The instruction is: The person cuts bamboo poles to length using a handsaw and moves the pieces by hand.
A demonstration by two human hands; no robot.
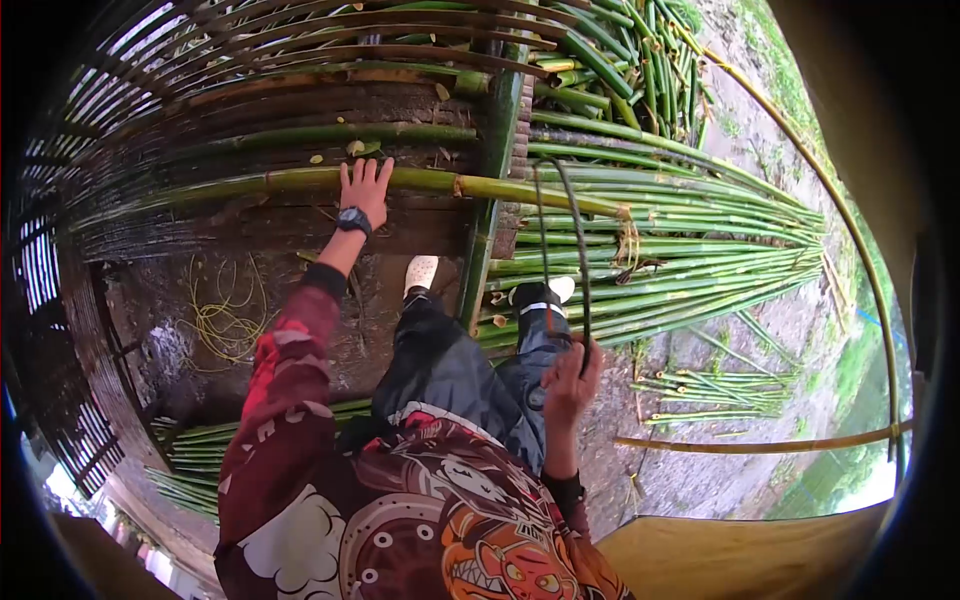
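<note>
A long yellow-green bamboo pole [420, 179] lies across a wet wooden bench [400, 232] and sticks out past its right edge. My left hand [367, 190] rests flat on this pole, fingers stretched over it, with a watch [352, 219] at the wrist. The fingers of my right hand [572, 378] are wrapped round the lower end of a bow saw [579, 225] with a thin dark curved frame. Held upright, the saw overlaps the pole's overhanging part in this view. A thick green bamboo crosspiece [491, 180] runs along the bench's right edge, beneath the pole.
Tied bundles of green bamboo [720, 255] spread over the ground on the right, with a pile of bamboo [655, 70] behind. Shorter pieces [715, 393] lie nearer. Yellow cord [225, 318] is tangled on the ground at left. A bent pole [850, 210] arches at far right.
</note>
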